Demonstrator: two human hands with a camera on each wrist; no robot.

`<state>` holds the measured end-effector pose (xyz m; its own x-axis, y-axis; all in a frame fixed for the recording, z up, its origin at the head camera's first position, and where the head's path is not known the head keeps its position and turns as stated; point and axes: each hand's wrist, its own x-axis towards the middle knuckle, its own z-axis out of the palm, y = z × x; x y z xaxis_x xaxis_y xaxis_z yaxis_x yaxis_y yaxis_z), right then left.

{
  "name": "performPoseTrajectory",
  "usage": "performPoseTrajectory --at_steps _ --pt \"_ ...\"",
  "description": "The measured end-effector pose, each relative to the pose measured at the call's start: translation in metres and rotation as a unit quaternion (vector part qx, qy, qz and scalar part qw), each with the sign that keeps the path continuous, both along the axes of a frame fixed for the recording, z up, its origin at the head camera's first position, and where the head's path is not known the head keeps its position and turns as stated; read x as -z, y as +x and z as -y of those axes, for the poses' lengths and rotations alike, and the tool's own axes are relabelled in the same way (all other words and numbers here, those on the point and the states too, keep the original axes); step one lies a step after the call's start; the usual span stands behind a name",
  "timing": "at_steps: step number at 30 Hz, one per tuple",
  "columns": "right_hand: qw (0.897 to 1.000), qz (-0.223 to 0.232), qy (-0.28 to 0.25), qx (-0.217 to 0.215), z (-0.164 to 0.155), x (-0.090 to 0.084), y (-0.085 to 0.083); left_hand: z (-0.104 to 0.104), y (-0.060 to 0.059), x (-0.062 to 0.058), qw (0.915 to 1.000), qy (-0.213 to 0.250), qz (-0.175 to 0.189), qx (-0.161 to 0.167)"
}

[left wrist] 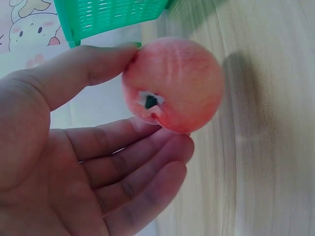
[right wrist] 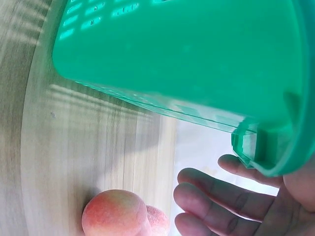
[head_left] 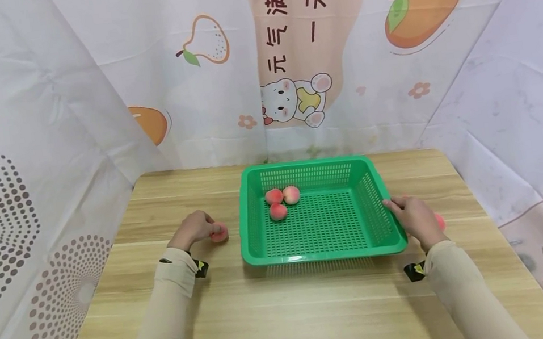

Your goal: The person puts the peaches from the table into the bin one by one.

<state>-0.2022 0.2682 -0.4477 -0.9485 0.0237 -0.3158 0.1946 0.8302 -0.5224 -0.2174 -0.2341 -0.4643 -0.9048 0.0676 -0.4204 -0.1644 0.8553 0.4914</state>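
My left hand (head_left: 197, 228) pinches a peach (left wrist: 174, 83) between thumb and fingertips, left of the green basket (head_left: 324, 258). The peach is pinkish red, with a small dark green spot in its hollow. Inside the basket's back left part lie three more peaches (head_left: 278, 211). At the basket's right side, my right hand (head_left: 416, 219) holds the rim, thumb over the edge and fingers outside. Its fingers (right wrist: 226, 196) are spread loosely below the rim in the right wrist view. Beside that hand, two peaches (right wrist: 115, 214) rest on the table, partly hidden in the head view.
A wood-grain table (head_left: 302, 326) bears everything. Behind it hangs a white curtain (head_left: 160, 64) printed with fruit, a cartoon animal and writing. More patterned cloth (head_left: 527, 118) closes off both sides. A black device (head_left: 415, 271) is strapped at each wrist.
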Motion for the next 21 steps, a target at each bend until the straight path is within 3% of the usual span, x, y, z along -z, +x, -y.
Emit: performPoseTrajectory --at_steps 6,21 --pt "1.0 -0.022 0.011 -0.013 0.0 -0.0004 0.001 0.0004 0.0011 -0.003 0.9992 0.032 -0.01 -0.022" --pt "1.0 -0.011 0.008 -0.006 0.0004 0.0002 0.001 0.0018 -0.0034 -0.0077 0.9945 0.029 -0.083 -0.056"
